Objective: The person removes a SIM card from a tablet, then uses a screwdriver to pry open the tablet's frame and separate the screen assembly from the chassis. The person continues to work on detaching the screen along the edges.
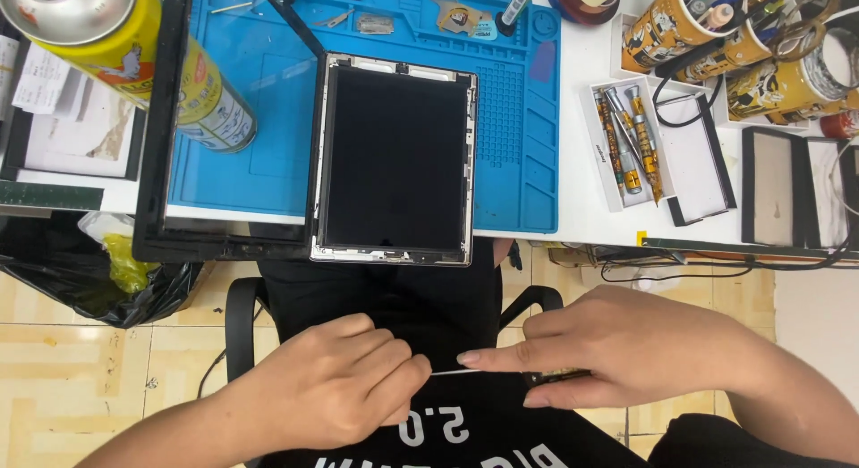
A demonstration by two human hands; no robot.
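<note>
Both hands are off the worktop, held over the person's lap in front of its near edge. The left hand [335, 387] has its fingers curled in, thumb and forefinger pinching one end of a thin white strip [455, 372]. The right hand [617, 356] pinches the other end with forefinger extended flat along it; the strip is stretched level between the two. The right hand also has a small dark tool [557, 377] tucked under its fingers; can't tell what kind.

On the worktop [582, 164]: blue silicone repair mat [519, 119] in the middle. An opened tablet [394, 159], dark panel up in its silver frame, lies on the mat and overhangs the near edge. Its detached black glass bezel [161, 164] lies to the left of it, touching, also overhanging. A yellow spray can [134, 56] lies tilted across the far-left corner of the mat, over the bezel. A white tray of yellow-handled screwdrivers [626, 141] sits just right of the mat. Yellow patterned cups [761, 47] holding tools stand at the far-right corner. A black bin bag [89, 280] hangs below the near-left edge.
</note>
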